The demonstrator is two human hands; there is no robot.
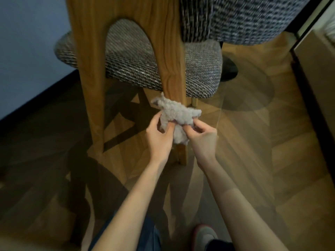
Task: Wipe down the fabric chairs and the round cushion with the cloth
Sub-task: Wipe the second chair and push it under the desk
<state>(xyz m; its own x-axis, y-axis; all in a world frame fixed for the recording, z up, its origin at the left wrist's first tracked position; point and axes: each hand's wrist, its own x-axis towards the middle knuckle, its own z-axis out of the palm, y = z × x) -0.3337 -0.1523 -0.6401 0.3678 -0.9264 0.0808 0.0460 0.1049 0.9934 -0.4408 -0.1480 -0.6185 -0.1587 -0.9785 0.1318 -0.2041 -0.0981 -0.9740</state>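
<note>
Two hands were raised side by side, left hand [159,136] and right hand [203,136], each grip pinched on the crumpled grey cloth [176,115], held near the wooden leg [173,73] of the fabric chair [201,69], herringbone wood floor [272,151] below, blue wall [27,42] far left.

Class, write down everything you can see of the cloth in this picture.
The cloth is pale grey-beige and fluffy, bunched into a crumpled wad with ragged corners sticking out. The left hand and right hand pinch its lower part, holding it in front of the wooden chair leg, just below the tweed seat. Whether it touches the leg is unclear.
</note>
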